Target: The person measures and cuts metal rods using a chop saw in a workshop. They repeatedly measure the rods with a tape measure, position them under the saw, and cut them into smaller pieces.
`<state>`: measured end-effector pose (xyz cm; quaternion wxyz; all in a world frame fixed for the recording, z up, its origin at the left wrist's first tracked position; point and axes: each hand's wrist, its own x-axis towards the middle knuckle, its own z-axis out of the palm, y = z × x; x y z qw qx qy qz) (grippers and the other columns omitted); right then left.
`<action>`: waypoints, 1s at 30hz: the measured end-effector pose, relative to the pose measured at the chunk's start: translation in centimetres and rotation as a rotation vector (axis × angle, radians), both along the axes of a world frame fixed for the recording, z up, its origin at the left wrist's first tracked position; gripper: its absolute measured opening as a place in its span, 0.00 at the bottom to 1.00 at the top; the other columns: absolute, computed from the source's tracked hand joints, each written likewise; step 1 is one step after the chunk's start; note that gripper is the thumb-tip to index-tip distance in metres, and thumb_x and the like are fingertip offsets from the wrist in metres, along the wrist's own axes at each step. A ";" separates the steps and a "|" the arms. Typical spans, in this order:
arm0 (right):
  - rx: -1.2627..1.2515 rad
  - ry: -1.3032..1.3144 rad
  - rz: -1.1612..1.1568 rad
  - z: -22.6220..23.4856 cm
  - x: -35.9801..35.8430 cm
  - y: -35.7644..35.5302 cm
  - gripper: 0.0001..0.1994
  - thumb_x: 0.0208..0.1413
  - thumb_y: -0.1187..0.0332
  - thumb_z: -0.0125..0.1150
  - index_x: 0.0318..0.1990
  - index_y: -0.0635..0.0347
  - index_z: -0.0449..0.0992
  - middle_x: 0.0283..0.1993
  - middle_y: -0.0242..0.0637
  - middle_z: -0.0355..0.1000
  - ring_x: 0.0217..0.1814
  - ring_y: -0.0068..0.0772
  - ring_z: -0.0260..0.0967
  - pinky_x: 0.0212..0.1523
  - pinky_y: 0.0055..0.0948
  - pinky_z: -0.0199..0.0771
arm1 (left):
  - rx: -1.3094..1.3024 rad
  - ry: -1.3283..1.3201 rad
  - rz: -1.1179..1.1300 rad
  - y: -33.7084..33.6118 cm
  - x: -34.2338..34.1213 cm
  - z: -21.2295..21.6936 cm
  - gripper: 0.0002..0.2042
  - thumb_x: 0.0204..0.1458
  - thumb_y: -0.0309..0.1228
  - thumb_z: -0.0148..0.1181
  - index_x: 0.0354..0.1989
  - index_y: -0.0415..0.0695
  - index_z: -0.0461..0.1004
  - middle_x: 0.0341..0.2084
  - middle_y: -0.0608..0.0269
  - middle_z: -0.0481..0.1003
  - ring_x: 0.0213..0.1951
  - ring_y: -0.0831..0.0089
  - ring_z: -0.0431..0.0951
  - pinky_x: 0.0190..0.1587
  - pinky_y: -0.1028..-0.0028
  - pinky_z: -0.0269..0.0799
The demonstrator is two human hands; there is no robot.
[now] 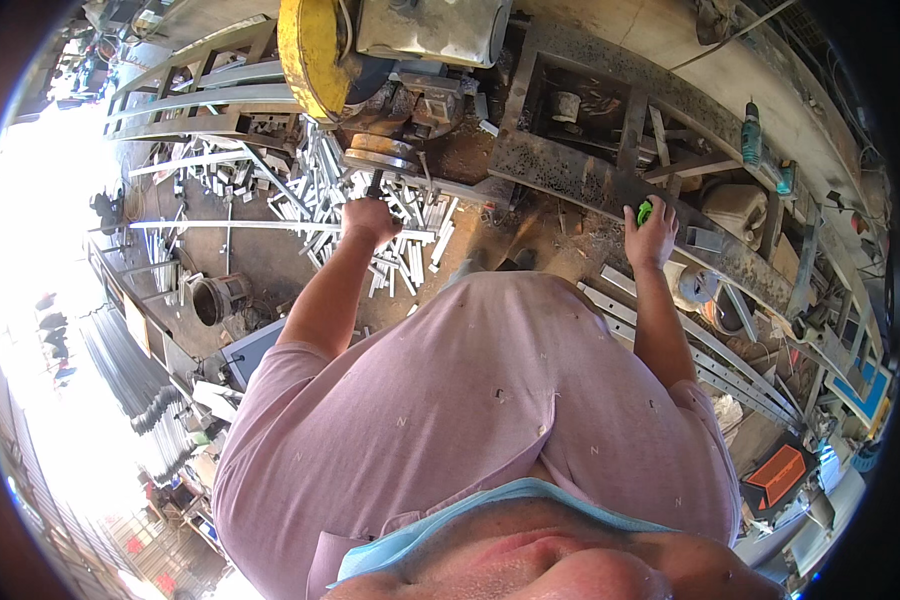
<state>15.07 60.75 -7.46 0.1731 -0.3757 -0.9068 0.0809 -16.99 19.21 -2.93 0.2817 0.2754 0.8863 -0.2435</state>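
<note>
Steel offcuts (pixel 300 190) are lying in a bright heap on the floor at the far left, short pale lengths crossing one another beside long curved rails (pixel 205 100). Just right of that pile we are seeing the left hand (pixel 370 220) closing in a fist around a dark handle (pixel 375 184), which is rising toward the base of the chop saw (pixel 390 60) with its yellow blade guard (pixel 310 50). The fingers are wrapping the handle fully, so the hand is clamped on it. Below, a pink shirt (pixel 470 400) is filling the middle of the view, and the two arms are spreading well apart from it. Moving right, we are finding the right hand (pixel 652 235) resting on the rusty steel frame (pixel 590 175), pinching a small bright green object (pixel 645 211) at its fingertips; what that object is, we cannot tell. Flat grey strips (pixel 710 350) are lying beside that forearm, and an orange and black case (pixel 775 475) is sitting at the lower right.
</note>
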 end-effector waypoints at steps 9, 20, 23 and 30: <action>0.004 -0.012 0.001 -0.2 0.1 0.0 0.27 0.56 0.52 0.74 0.57 0.54 0.72 0.53 0.47 0.73 0.59 0.56 0.69 0.60 0.51 0.69 | 0.000 0.002 -0.004 0.0 0.0 0.0 0.25 0.53 0.61 0.63 0.41 0.52 0.89 0.42 0.60 0.87 0.47 0.60 0.87 0.49 0.61 0.81; 0.000 -0.018 -0.005 0.2 0.0 -0.1 0.26 0.56 0.52 0.74 0.57 0.53 0.72 0.53 0.47 0.73 0.60 0.55 0.69 0.61 0.51 0.69 | -0.030 -0.029 0.006 0.7 0.2 1.2 0.26 0.55 0.59 0.63 0.46 0.50 0.87 0.46 0.60 0.86 0.50 0.62 0.86 0.52 0.62 0.81; -0.007 -0.018 -0.007 0.2 -0.1 -0.1 0.26 0.56 0.53 0.75 0.56 0.53 0.73 0.53 0.47 0.74 0.60 0.56 0.69 0.61 0.51 0.69 | -0.035 -0.025 0.010 0.7 0.2 1.2 0.26 0.55 0.60 0.63 0.46 0.50 0.87 0.46 0.60 0.86 0.50 0.62 0.86 0.52 0.62 0.81; 0.012 -0.012 -0.004 -0.1 0.0 -0.1 0.27 0.56 0.52 0.74 0.57 0.54 0.73 0.53 0.48 0.73 0.59 0.56 0.69 0.60 0.52 0.69 | -0.043 -0.006 -0.007 0.3 0.0 0.2 0.28 0.55 0.64 0.61 0.44 0.51 0.88 0.43 0.61 0.86 0.47 0.63 0.86 0.50 0.62 0.81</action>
